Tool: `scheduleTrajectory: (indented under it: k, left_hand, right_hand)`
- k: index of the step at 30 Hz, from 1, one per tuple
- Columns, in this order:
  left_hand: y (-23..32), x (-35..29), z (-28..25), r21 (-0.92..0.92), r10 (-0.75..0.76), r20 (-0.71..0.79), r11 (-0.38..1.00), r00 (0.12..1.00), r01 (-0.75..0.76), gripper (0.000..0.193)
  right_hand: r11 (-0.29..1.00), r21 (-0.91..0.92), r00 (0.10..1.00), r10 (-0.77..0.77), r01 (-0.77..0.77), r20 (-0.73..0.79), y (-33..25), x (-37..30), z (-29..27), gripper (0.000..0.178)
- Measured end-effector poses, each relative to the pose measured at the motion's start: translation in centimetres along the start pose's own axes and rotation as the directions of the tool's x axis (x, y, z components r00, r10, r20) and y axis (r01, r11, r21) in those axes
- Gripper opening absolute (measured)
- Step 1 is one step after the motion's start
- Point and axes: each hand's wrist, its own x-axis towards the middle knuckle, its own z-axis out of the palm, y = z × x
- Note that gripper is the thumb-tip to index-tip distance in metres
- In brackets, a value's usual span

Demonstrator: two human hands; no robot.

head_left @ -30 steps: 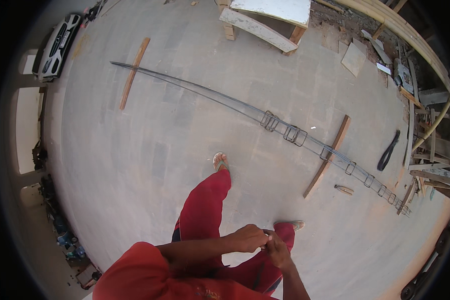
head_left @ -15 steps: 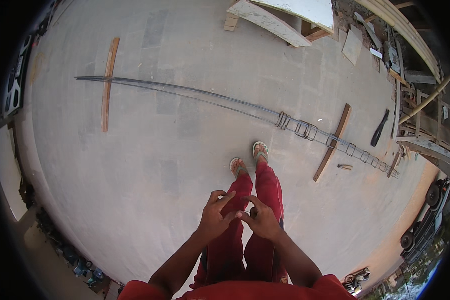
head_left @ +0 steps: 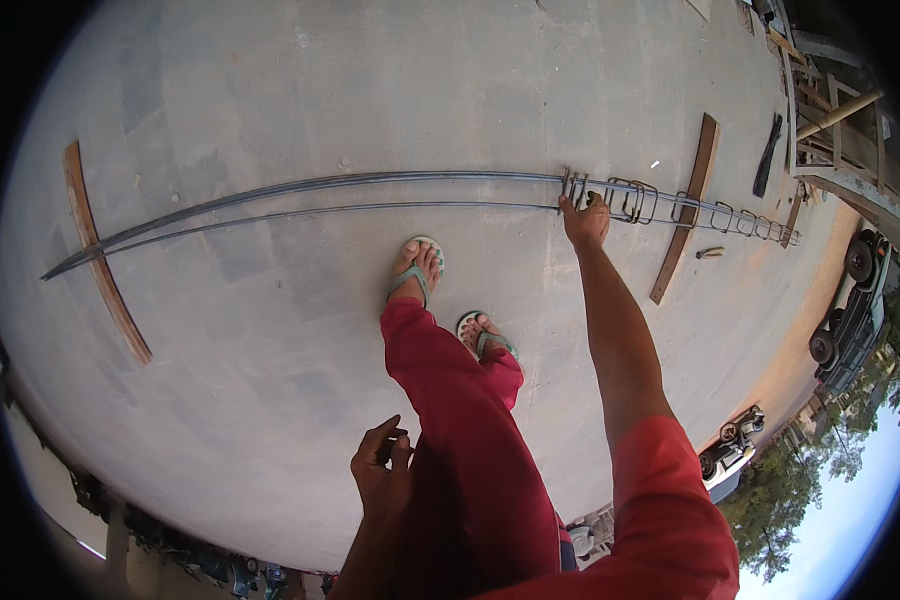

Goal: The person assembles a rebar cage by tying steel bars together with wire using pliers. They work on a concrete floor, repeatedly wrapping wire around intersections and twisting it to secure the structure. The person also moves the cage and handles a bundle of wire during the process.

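Right hand [head_left: 588,222] was at about 2 o'clock from the feet [head_left: 415,268], fingers at the bunched wire loops [head_left: 570,182]; couldn't tell if they'd clenched on. Left hand [head_left: 378,480] was at 7, fingers half curled, couldn't tell if around anything. The loops sat on long steel bars [head_left: 400,176] sweeping from 9 past 12 to nearly 3, over wooden strips [head_left: 119,300]. Loops looked light, stiff, best pinched by one side; bars probably heavy and whippy, better held mid-length.
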Motion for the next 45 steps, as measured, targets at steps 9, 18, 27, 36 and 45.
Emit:
scheduleTrajectory:
  k: [9,18,27,36,45]
  left_hand:
    - [0.3,2.9,-11.4,-0.017,-0.248,-0.097,0.969,0.964,0.247,0.028]
    - [-5.0,-1.8,-35.2,-0.048,-0.257,-0.543,0.960,0.799,0.276,0.034]
    - [-13.1,6.1,-61.1,-0.238,-0.211,-0.608,0.968,0.765,0.078,0.030]
    - [-3.3,34.5,-71.9,-0.393,-0.029,-0.410,0.907,0.912,-0.148,0.027]
    - [0.0,52.4,-77.1,-0.812,0.040,-0.420,0.429,0.907,-0.395,0.041]
  right_hand:
    - [0.951,0.296,0.973,0.018,-0.088,0.231,-8.4,-3.3,3.4,0.035]
    - [0.828,0.561,0.894,-0.235,-0.022,0.382,-29.0,-16.5,5.9,0.029]
    - [0.783,0.622,0.798,-0.358,-0.027,0.485,-54.2,-30.8,10.0,0.019]
    - [0.721,0.688,0.723,-0.434,-0.080,0.538,-75.5,-43.3,12.3,0.021]
    - [0.684,0.729,0.509,-0.632,0.011,0.585,-87.7,-50.0,13.1,0.021]
